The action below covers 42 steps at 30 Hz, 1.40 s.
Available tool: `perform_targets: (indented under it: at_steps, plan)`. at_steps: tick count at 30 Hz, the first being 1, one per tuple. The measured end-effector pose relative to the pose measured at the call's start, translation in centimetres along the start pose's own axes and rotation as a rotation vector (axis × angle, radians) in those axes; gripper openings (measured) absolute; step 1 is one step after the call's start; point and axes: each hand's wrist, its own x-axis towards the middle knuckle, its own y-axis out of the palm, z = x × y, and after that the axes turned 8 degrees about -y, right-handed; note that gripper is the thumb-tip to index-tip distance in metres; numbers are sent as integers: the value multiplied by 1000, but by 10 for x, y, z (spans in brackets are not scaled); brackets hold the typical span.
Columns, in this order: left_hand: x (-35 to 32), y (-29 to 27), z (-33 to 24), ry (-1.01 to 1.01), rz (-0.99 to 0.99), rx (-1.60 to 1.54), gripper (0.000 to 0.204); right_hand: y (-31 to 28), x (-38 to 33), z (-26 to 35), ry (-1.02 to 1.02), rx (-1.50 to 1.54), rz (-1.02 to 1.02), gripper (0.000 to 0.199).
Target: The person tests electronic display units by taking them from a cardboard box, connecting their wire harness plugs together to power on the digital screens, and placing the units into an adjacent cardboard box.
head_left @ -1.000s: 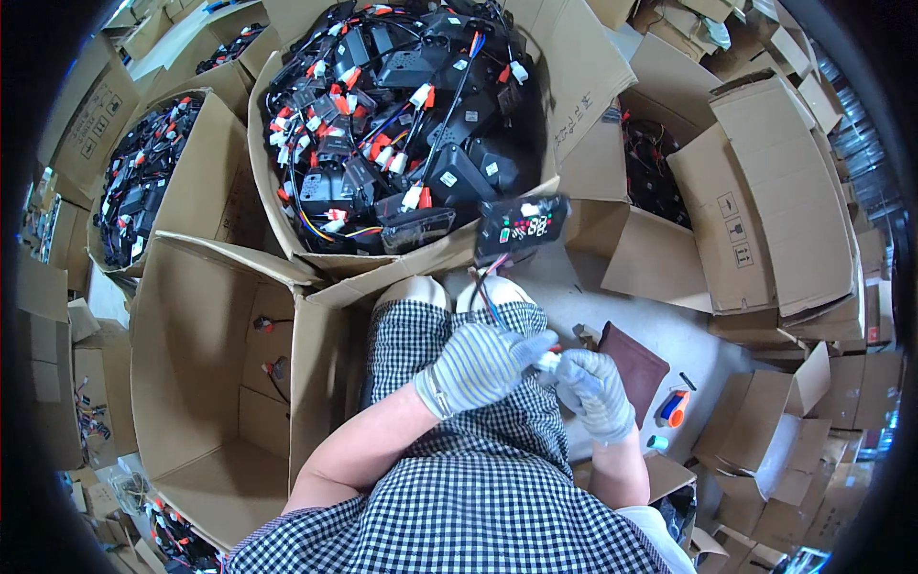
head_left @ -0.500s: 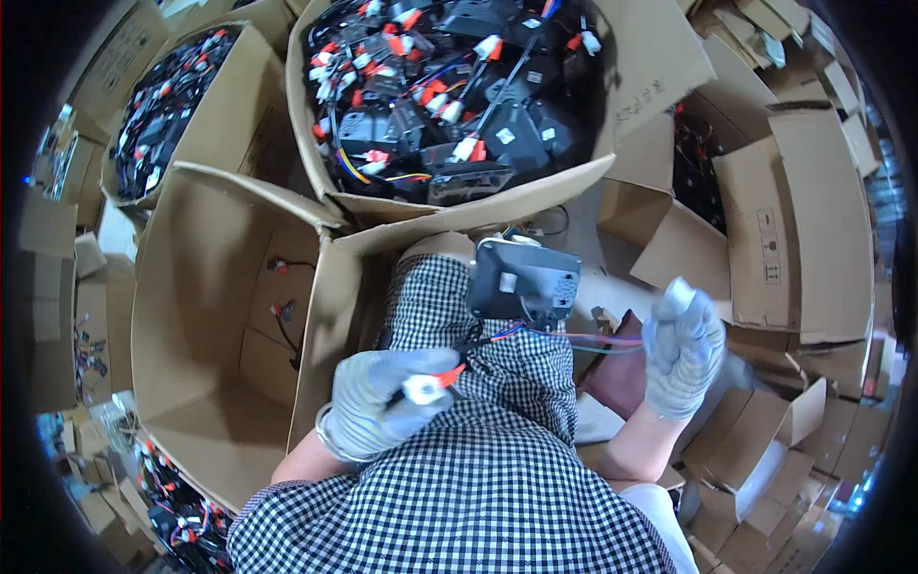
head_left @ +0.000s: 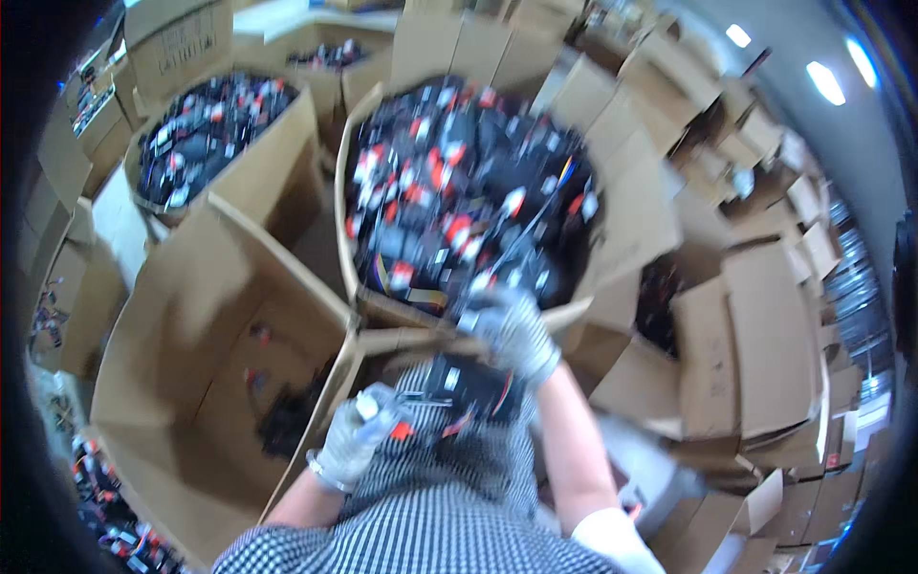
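Reaching my gloved right hand back over the full carton, fingers curled on nothing now, while my left hand pinches the battery pack's white connector.

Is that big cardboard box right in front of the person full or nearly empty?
Full. The big cardboard box is heaped to its rim with black parts tagged red and white; the right hand reaches over its near edge.

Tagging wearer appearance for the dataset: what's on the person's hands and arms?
Both the left hand and the right hand wear light grey knit work gloves with snug cuffs. The forearms are bare below short sleeves of a black-and-white checked garment. The picture is motion-blurred, so finer markings can't be told.
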Motion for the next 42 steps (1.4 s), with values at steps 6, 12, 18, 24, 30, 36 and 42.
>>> perform_targets:
  at_steps: [6,12,18,24,30,36,42]
  plan:
    - [34,10,-2,-78,266,-458,48,-46,-7,99,-622,-448,-118,17]
    - [79,43,-29,-28,553,-915,49,-83,-42,157,-661,-191,153,28]
    - [78,29,-16,29,240,-1089,47,-121,-55,119,-407,-224,-70,22]
    - [24,46,-53,189,308,-720,37,-124,-32,134,-339,-12,-61,17]
    - [0,17,-44,297,557,-289,47,-129,-13,120,-261,0,-8,18]
    - [23,10,-43,291,526,-553,35,-99,28,112,-317,-282,384,14]
    - [59,-23,-31,150,340,-886,45,-69,81,83,-363,-252,472,14]
